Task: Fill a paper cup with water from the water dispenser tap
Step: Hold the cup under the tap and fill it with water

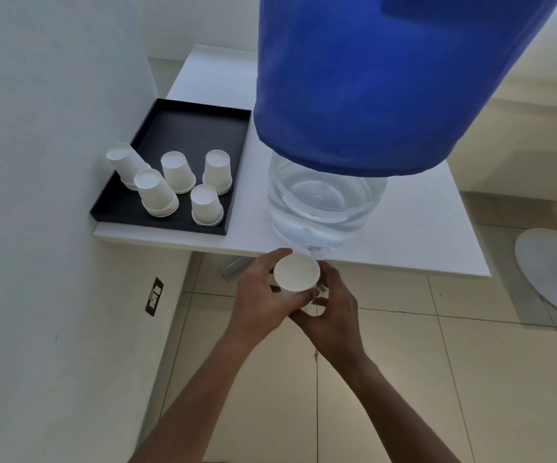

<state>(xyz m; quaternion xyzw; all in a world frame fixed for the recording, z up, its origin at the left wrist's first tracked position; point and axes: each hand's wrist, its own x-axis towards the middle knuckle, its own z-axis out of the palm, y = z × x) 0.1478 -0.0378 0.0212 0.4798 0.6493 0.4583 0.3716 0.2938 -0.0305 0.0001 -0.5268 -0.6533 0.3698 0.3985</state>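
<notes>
- Left hand (260, 289) and right hand (334, 305) both closed round upright paper cup (296, 273)
- Just left of tap (315, 252), below table (404, 235) edge
- Stacks of upturned cups (173, 182) on black tray (183, 125), well apart

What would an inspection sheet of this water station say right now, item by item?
Surface: white table, dispenser at its front edge.
Job's things: paper cup upright, held just left of the tap; no stream visible.
Clutter: black tray with five stacks of upturned cups.
Grippers: left hand grips the cup; right hand supports beneath.
Cables: nothing seen.
Surroundings: wall outlet, tiled floor, blue cover over bottle.
</notes>
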